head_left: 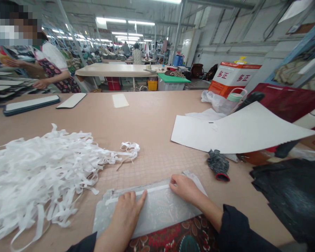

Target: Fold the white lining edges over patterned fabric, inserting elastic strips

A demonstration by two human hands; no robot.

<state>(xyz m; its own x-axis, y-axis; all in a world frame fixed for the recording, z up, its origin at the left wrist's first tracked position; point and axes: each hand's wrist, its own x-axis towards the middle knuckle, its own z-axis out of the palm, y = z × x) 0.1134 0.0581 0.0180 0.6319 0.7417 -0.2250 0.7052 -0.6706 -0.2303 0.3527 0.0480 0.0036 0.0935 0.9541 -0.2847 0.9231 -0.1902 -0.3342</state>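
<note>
A pale grey, translucent sheet-like piece (pixel 162 210) lies on the table in front of me. Along its far edge runs a narrow white strip (pixel 157 189). My left hand (pixel 127 213) rests on the sheet, its fingers against the strip and its thumb stretched out. Curled closed at the right end of the strip is my right hand (pixel 183 189); its fingertips are partly hidden. To the left spreads a big tangled heap of white fabric strips (pixel 49 175). A dark patterned cloth (pixel 173 238) shows below the sheet, nearest my body.
A grey knitted glove (pixel 218 164) and a large white board (pixel 225 134) lie to the right, with black sheets (pixel 291 196) nearer. Behind stand a red-and-white can (pixel 232 79) and a plastic bottle (pixel 233 99). At far left, a person (pixel 55 63) handles flat panels.
</note>
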